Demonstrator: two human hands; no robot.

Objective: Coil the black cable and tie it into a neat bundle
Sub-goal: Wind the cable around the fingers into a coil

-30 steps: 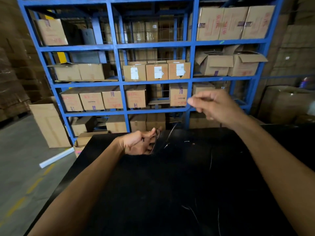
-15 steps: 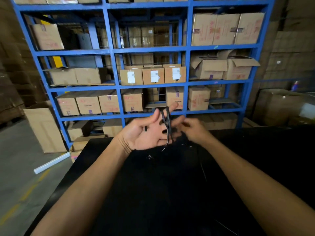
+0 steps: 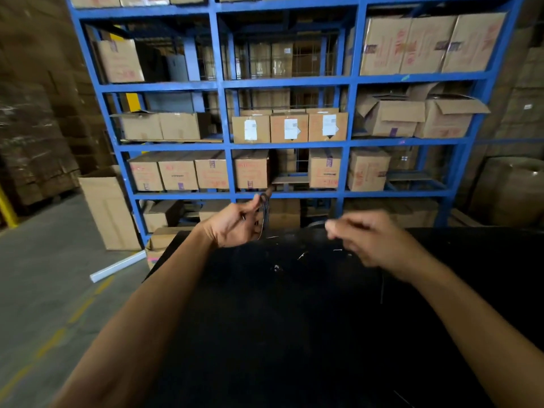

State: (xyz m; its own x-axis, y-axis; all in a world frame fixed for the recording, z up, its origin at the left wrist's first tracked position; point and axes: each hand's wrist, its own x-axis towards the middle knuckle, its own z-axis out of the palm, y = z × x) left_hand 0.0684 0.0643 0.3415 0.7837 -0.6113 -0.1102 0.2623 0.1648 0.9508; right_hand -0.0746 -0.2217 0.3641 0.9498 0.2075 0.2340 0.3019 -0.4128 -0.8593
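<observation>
My left hand is raised over the far edge of the black table, palm up, holding several loops of the thin black cable between thumb and fingers. The loops stand upright against the fingers. My right hand is to the right of it, blurred by motion, with its fingers pinched together; a thin strand of cable trails down from it over the table. Against the black tabletop the free part of the cable is hard to make out.
Behind the table stands a blue shelf rack full of cardboard boxes. A tall carton and a white strip lie on the grey floor at the left. Small light scraps lie on the tabletop.
My right hand came in to the loops half a second ago and has now drawn away to the right. The left hand keeps hold of the loops, which have grown.
</observation>
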